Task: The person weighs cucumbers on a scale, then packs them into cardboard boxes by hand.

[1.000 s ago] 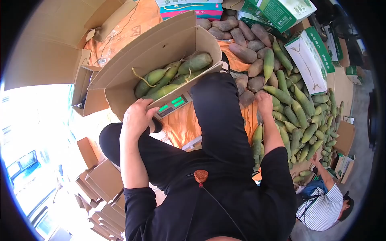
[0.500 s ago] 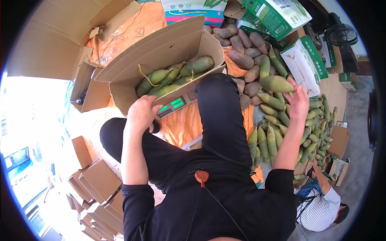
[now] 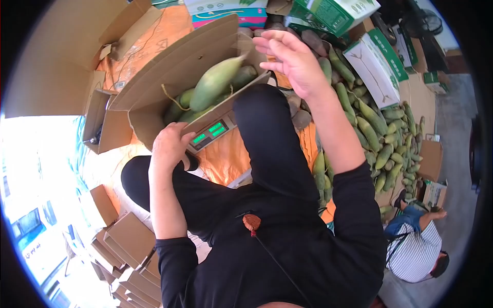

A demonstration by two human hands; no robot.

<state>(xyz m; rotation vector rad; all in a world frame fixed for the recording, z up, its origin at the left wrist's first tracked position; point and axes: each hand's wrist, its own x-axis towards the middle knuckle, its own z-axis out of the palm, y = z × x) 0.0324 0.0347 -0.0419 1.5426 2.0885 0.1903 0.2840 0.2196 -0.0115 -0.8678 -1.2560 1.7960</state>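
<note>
An open cardboard box (image 3: pixel 169 66) stands on a scale whose display (image 3: pixel 209 132) glows green. Several green radishes lie inside, and a large pale green radish (image 3: pixel 215 82) is over them, tilted, within the box opening. My right hand (image 3: pixel 292 59) is above the box's right end, fingers spread and holding nothing, apart from that radish. My left hand (image 3: pixel 172 143) rests at the box's lower front edge beside the display; its fingers are bent, and whether they grip the edge is unclear.
Green radishes (image 3: pixel 382 138) are heaped on the right, with reddish-brown roots (image 3: pixel 300 119) near my knee. Green-and-white cartons (image 3: pixel 372 69) stand at upper right. Folded cardboard boxes (image 3: pixel 128 238) lie at lower left. Another person (image 3: pixel 413 251) is at lower right.
My right hand has moved left from the radish heap to the box and let go of the large radish, which is now over the box. The view has shifted slightly.
</note>
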